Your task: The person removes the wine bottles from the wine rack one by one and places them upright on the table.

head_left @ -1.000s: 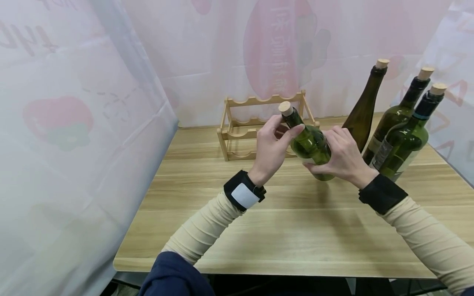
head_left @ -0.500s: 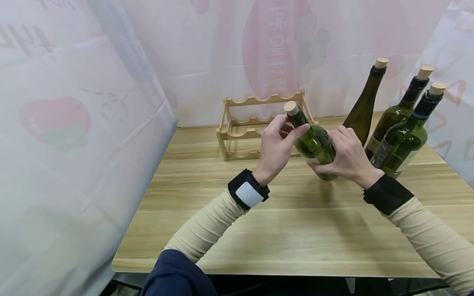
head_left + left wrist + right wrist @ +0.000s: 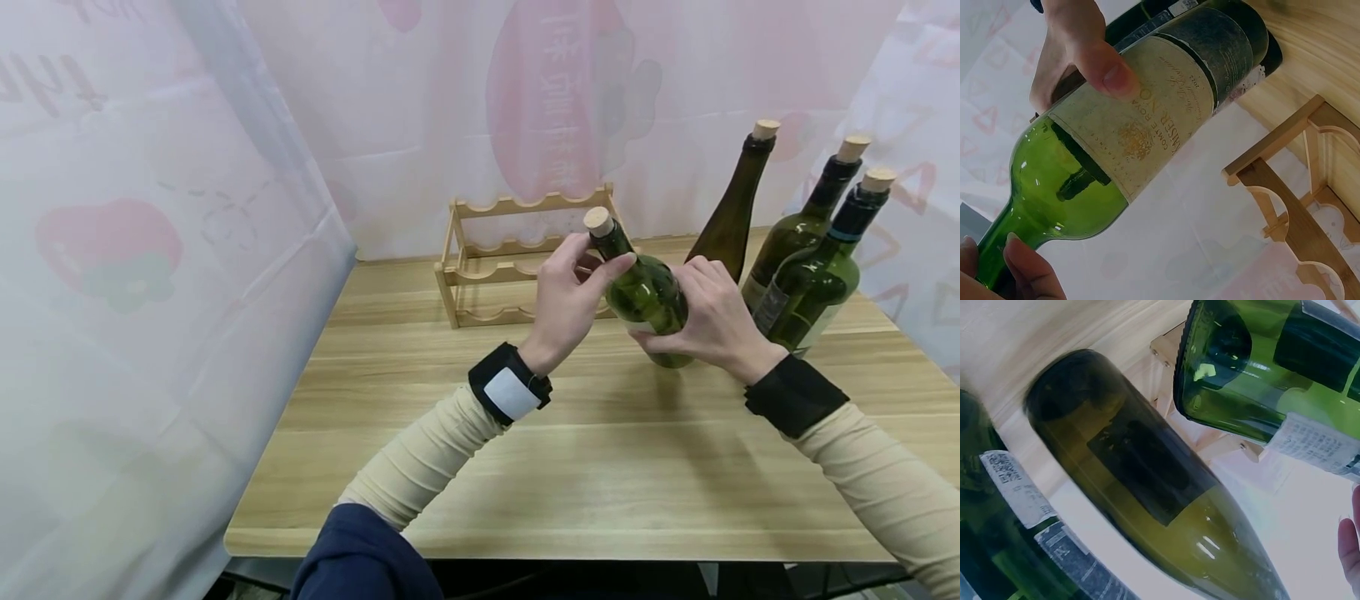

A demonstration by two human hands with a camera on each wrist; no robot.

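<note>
A green wine bottle (image 3: 647,293) with a cork in its mouth is held tilted between both hands, its neck leaning to the left. My left hand (image 3: 567,296) pinches the neck between thumb and fingers. Around the lower body my right hand (image 3: 712,317) grips, thumb in front. In the left wrist view the same wine bottle (image 3: 1066,181) shows a cream label, and the right thumb lies on that label. The bottle's base (image 3: 1210,369) shows in the right wrist view. Behind the bottle stands a wooden wine rack (image 3: 495,271), partly hidden by it and the left hand.
Three more corked bottles stand at the right: a tall brown bottle (image 3: 726,221), a dark green bottle (image 3: 798,233) and a green bottle (image 3: 817,283) in front. The wooden table (image 3: 420,417) meets white printed cloth (image 3: 420,108) at the back and sides.
Both hands and the tilted wine bottle have shifted slightly to the right. The grip on neck and body looks the same, and the wine rack stays where it was.
</note>
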